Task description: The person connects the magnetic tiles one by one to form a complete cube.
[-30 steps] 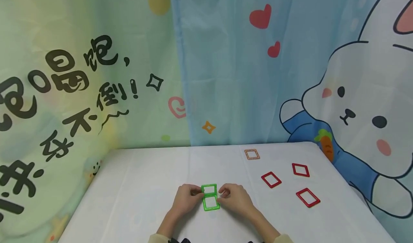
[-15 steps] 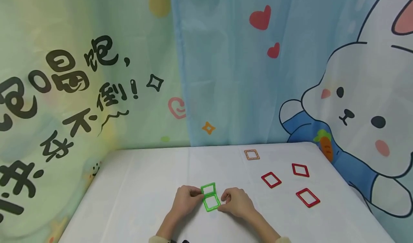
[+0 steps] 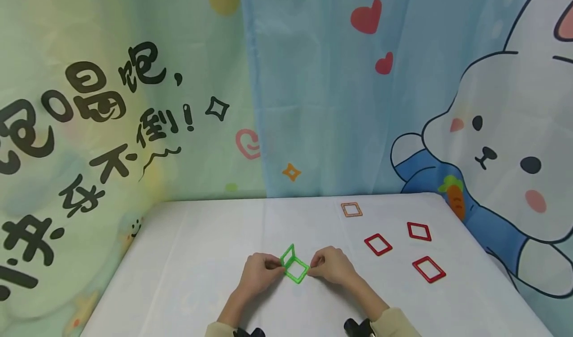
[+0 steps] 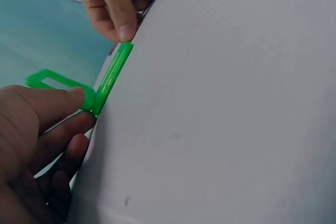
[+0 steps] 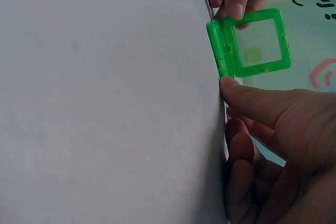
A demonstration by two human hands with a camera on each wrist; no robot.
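Observation:
Two green square magnetic tiles stand joined along one edge in front of the person. One, an upright tile point(image 5: 285, 38), rises from the side of a flat tile point(image 3: 304, 275) lying on the white cloth. My left hand point(image 3: 263, 274) pinches the joined edge at the left, its thumb against the upright tile in the left wrist view. From the other side, my right hand point(image 3: 332, 266) pinches the flat tile's right corner between thumb and forefinger. In the right wrist view the right thumb tip presses the end of that tile, and the other fingers are curled below.
Three red square tiles lie apart at the right: a near one point(image 3: 436, 266), a middle one point(image 3: 385, 241) and a far one point(image 3: 419, 224). An orange tile point(image 3: 353, 215) lies toward the back edge. A printed curtain point(image 3: 313, 128) hangs behind the white-covered table point(image 3: 201, 247).
The green pair has turned counterclockwise, and one tile now stands up from the other. My right hand has shifted along with the flat tile's corner; the left hand has stayed nearly in place.

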